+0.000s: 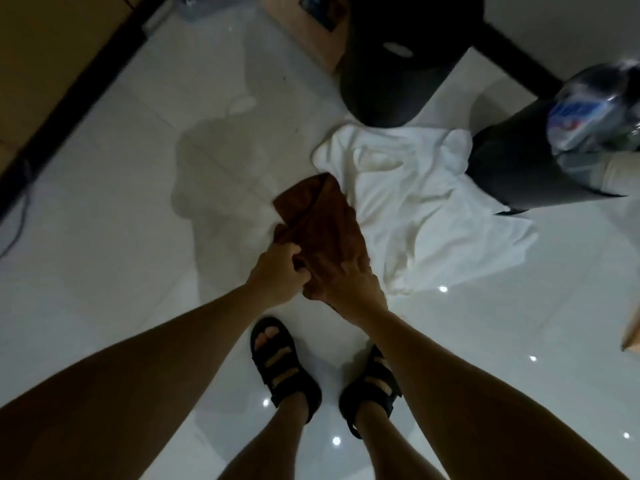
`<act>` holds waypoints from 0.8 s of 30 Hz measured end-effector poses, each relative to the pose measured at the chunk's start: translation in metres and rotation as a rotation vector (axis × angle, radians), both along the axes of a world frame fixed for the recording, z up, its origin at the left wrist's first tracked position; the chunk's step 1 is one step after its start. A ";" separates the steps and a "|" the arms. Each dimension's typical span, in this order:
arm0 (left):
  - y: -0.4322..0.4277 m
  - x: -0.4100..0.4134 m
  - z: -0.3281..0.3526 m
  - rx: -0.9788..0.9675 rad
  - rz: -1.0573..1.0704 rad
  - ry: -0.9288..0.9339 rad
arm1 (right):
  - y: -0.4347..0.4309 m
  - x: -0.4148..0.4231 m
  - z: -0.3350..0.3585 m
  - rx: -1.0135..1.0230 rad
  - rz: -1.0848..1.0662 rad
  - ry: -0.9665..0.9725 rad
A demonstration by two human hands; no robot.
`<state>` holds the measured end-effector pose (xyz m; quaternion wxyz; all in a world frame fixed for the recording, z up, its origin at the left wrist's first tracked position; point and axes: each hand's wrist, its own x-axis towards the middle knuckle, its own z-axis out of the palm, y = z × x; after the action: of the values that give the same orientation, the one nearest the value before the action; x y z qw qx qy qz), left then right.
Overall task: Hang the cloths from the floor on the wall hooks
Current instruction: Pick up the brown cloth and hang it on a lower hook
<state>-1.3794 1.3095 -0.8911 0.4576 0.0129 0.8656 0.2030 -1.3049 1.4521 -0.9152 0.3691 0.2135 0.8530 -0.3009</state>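
A small brown cloth [320, 220] hangs bunched over the glossy white tile floor, just in front of my feet. My left hand [278, 271] grips its near left edge with closed fingers. My right hand [349, 280] clutches the near right edge, fingers pressed into the fabric. To the right, a large white cloth [415, 202] lies crumpled and spread flat on the floor, its left part partly under the brown cloth. No wall hooks are in view.
A black round stool [398, 60] stands beyond the white cloth. A dark bin [512, 161] holding a plastic bottle [595, 105] is at the right. A cardboard box [311, 26] sits at the top, and wooden furniture with a dark base [52, 126] lines the left.
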 end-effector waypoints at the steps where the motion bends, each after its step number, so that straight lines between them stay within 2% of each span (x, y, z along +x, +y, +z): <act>1: -0.002 0.003 -0.024 -0.003 0.017 -0.011 | -0.005 0.005 -0.021 0.019 -0.037 -0.050; 3: -0.008 0.012 -0.063 -0.005 0.036 -0.025 | -0.016 0.020 -0.067 0.059 -0.011 -0.121; 8: -0.024 0.033 -0.104 -0.020 0.034 -0.055 | -0.027 0.038 -0.131 0.229 0.121 -0.021; 11: -0.031 0.037 -0.093 -0.006 0.053 -0.076 | -0.022 0.035 -0.126 0.232 0.121 -0.007; 16: -0.039 0.026 -0.049 0.020 0.091 -0.061 | -0.021 0.004 -0.077 0.141 -0.103 0.012; 18: -0.042 0.017 -0.044 0.037 0.100 -0.023 | -0.019 -0.006 -0.070 0.217 -0.137 0.056; 21: -0.046 0.008 -0.059 0.060 0.119 0.016 | -0.013 -0.015 -0.092 0.337 -0.142 0.052; 24: -0.047 0.013 -0.088 0.038 0.120 0.004 | -0.012 -0.013 -0.124 0.281 -0.135 -0.081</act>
<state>-1.3660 1.2625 -0.9787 0.4426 -0.0299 0.8617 0.2462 -1.3178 1.4404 -1.0390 0.3486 0.3317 0.8549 -0.1938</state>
